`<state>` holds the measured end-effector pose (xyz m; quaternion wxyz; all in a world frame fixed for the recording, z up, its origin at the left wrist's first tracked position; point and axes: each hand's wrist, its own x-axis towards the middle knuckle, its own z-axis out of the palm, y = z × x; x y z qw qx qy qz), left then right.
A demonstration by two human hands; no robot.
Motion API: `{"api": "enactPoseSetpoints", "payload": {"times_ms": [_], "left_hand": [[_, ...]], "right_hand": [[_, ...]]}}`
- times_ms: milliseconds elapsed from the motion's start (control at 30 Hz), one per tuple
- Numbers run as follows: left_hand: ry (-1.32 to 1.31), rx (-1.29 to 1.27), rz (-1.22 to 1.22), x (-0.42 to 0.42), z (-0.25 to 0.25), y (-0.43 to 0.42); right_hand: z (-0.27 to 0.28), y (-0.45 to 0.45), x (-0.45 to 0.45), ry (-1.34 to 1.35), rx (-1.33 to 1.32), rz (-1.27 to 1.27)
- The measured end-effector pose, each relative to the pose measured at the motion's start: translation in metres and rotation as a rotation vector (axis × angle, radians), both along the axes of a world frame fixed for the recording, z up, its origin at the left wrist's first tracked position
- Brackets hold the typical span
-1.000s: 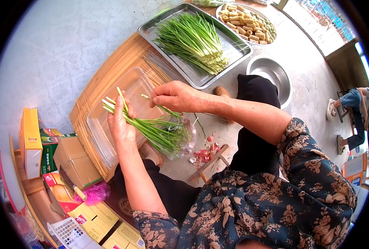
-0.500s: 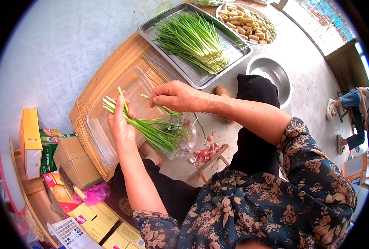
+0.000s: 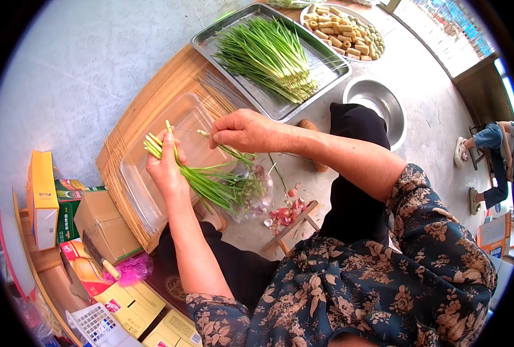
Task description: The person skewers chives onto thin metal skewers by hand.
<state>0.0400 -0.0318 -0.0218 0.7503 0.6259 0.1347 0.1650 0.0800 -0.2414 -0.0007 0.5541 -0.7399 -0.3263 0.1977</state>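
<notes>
My left hand [image 3: 167, 173] is closed around a bunch of garlic chives [image 3: 208, 184]. Their pale cut ends stick up past the thumb, and the green leaves hang down to the right. A thin skewer [image 3: 186, 130] runs between the two hands, its far end by the tip of one chive stalk. My right hand [image 3: 241, 130] pinches this skewer, and a chive end shows beside its fingertips. Below both hands lies a clear plastic tub [image 3: 194, 107]. A metal tray [image 3: 342, 74] beyond the right hand holds a large pile of garlic chives [image 3: 263, 55].
Loose skewers [image 3: 116, 185] lie along the wooden table [image 3: 147, 107]. At the back are a bowl of tan rolls [image 3: 341, 32] and a steel basin [image 3: 396, 115]. Boxes [image 3: 109, 225] and a knife [image 3: 98, 254] stand at left. Another person [image 3: 491, 156] sits far right.
Both hands have shifted only slightly; the left tilts a little with its bunch. The skewer and chives stay in the same hands.
</notes>
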Motion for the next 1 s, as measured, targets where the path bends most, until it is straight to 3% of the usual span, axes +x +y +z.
{"api": "enactPoseSetpoints", "payload": {"times_ms": [667,867,1000], "left_hand": [[0.041,0.236,0.1,-0.005,0.005,-0.019],[0.031,0.364,-0.095,-0.009,-0.006,-0.03],[0.076,0.38,-0.081,-0.012,0.004,-0.04]], "right_hand": [[-0.001,0.002,0.003,0.01,-0.033,-0.025],[0.007,0.002,0.003,0.055,-0.057,-0.094],[0.001,0.004,0.012,0.015,-0.105,-0.16]]}}
